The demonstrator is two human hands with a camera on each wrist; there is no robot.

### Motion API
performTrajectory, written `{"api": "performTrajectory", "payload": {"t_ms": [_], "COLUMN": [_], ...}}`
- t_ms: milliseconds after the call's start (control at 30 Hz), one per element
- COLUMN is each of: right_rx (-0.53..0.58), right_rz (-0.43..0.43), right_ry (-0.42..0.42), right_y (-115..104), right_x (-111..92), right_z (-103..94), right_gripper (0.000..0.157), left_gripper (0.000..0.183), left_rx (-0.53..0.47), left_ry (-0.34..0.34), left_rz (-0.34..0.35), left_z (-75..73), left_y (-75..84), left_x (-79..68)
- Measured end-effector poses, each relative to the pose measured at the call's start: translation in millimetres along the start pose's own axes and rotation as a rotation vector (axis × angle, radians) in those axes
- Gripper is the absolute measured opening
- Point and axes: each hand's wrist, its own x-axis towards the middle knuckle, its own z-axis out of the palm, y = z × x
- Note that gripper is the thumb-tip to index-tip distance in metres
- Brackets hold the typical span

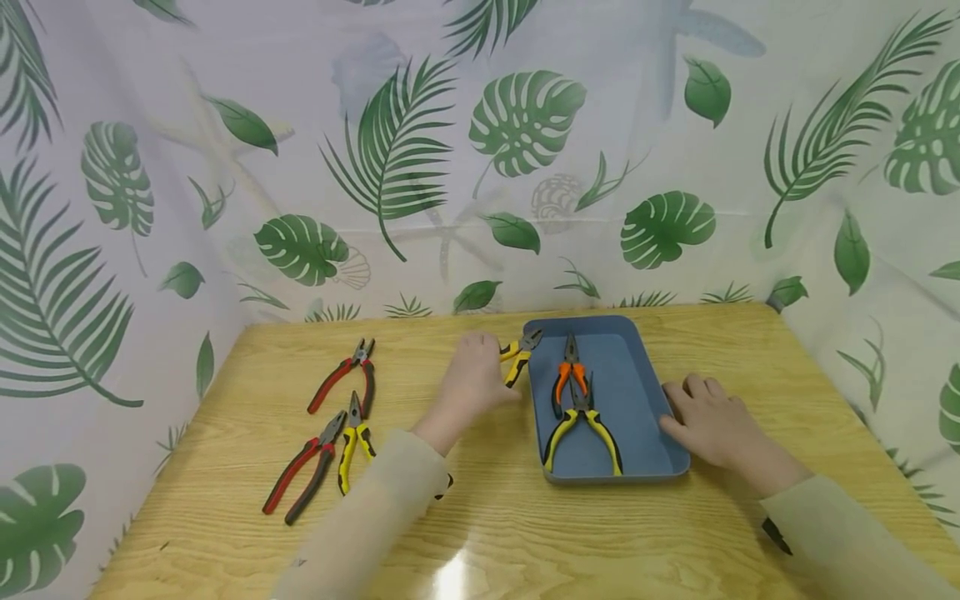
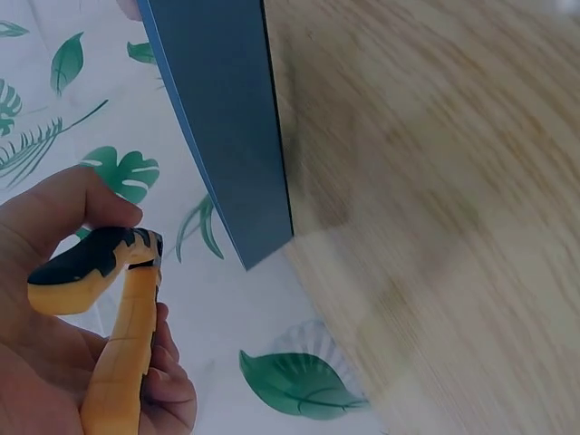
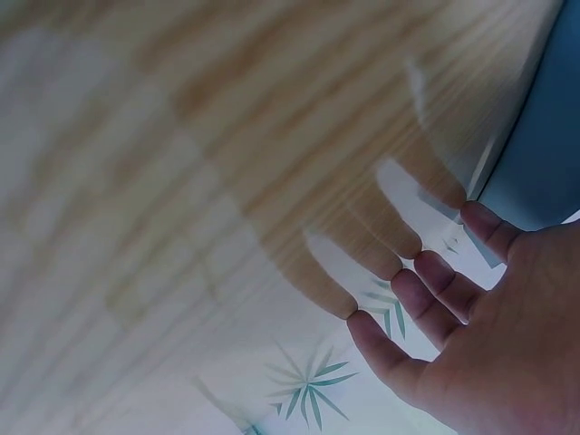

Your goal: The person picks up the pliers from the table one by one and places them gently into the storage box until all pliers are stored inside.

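Head view: on the worktop (image 1: 570, 542) lies the tray (image 1: 637, 392). Right grip (image 1: 708, 417), just beside the tray's right wall, has relaxed fingers holding nothing, thumb at the rim; that looks a weak brace, so a knock could slide the tray. Left grip (image 1: 471, 371), beside the tray's left wall, curls round yellow pliers (image 1: 519, 367); their parted handles might catch the rim, or they could drop onto the orange pliers (image 1: 572, 368) inside.

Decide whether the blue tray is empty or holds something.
Not empty: orange-handled pliers and yellow-handled pliers lie inside the blue tray, head view.
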Motion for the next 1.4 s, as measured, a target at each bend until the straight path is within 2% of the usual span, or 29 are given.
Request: {"api": "performTrajectory", "payload": {"t_ms": [167,400,733,900,1067,1267,1400], "right_rx": [0.002,-0.004,-0.012,-0.002,-0.004,-0.006,-0.004], "right_rz": [-0.001,-0.002,-0.003,0.001,0.001,0.000,0.002], "right_ry": [0.003,0.001,0.000,0.001,0.001,0.005,-0.001], "right_y": [-1,-1,-1,-2,-3,-2,-3], "right_x": [0,-1,-3,-2,-1,-1,-1], "right_z": [-0.1,-1.2,-1.8,-2.3,-1.6,-1.1,-1.9], "right_gripper": [0.060,0.058,0.058,0.058,0.058,0.059,0.059], "left_gripper": [0.078,0.082,0.068,0.068,0.070,0.068,0.068], "left_rx": [0.004,0.087,0.241,0.235,0.196,0.154,0.192], "left_ry": [-0.033,-0.040,-0.023,-0.041,-0.051,-0.074,-0.075], "left_rz": [0.011,0.072,0.159,0.153,0.139,0.081,0.062], "left_z": [6.2,14.4,32.9,37.2,40.2,45.1,49.2], "left_y": [12.1,32.4,64.4,76.2,80.2,83.5,85.5], "left_x": [1.8,2.6,0.4,-2.6,-4.8,-3.0,-0.1]}}
